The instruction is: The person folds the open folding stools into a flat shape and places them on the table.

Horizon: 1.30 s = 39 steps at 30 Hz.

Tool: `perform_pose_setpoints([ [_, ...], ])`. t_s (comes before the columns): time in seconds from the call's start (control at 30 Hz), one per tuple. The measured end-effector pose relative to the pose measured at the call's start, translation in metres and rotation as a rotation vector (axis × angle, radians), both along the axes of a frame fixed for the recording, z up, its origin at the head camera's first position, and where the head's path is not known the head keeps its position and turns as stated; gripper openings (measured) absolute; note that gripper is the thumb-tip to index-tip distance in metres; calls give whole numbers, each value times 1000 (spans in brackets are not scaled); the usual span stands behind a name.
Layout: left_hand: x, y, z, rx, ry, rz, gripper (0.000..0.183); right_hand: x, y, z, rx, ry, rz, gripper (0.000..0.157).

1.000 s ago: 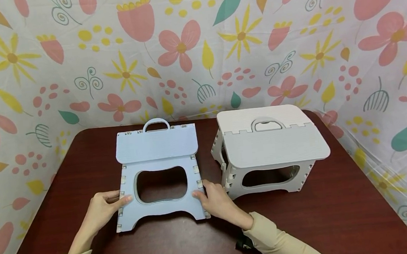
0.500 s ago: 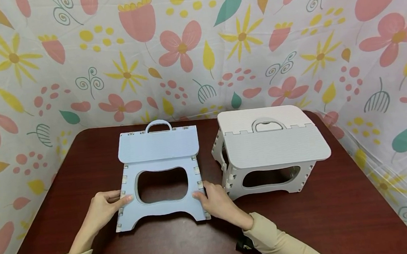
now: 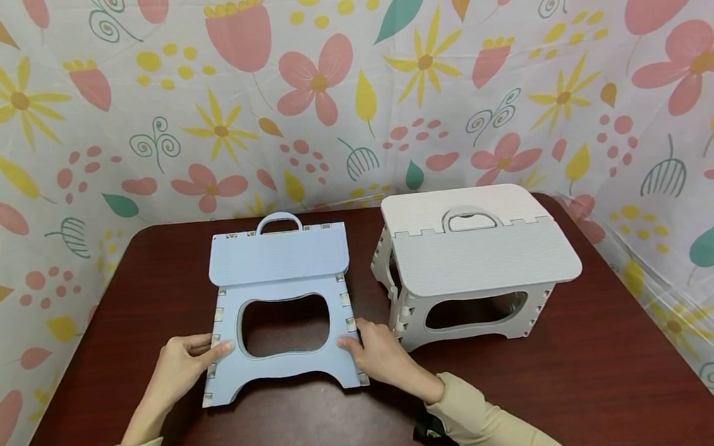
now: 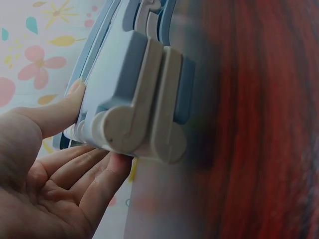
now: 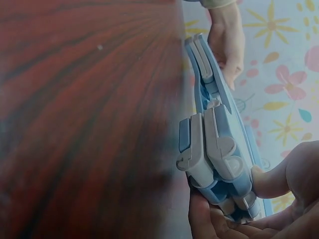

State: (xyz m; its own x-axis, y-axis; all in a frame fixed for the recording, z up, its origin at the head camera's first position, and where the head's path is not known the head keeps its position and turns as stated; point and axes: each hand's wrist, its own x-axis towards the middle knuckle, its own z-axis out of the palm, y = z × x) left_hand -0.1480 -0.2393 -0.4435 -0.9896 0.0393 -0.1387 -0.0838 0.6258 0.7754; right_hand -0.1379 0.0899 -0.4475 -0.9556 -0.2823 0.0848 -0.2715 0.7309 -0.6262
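Note:
A light blue folding stool (image 3: 286,364), folded flat, lies on the left half of the table with its carry handle toward the wall. My left hand (image 3: 181,369) pinches its left edge, thumb on the upper face. On the opposite edge, my right hand (image 3: 381,354) grips it the same way. In the left wrist view, the left hand's fingers (image 4: 102,191) reach beneath the stool's side. The right wrist view shows the folded leg panels (image 5: 209,144) stacked, with the right thumb (image 5: 271,177) on top. A second stool (image 3: 475,259), white-grey, stands unfolded to the right.
The dark red-brown table (image 3: 606,378) carries both stools. A flower-patterned cloth (image 3: 345,89) hangs behind and along the sides. The white-grey stool stands close to my right hand.
The far end of the blue stool has shifted slightly to the right and dropped a little. Both hands keep their hold at the same spots.

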Motion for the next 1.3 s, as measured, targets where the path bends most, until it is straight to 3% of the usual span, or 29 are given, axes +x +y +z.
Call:
perform_pose_setpoints([
  [1.3,-2,5,-6,-47,34,-22,53,-3,-2,-2,24,-81,-7,30],
])
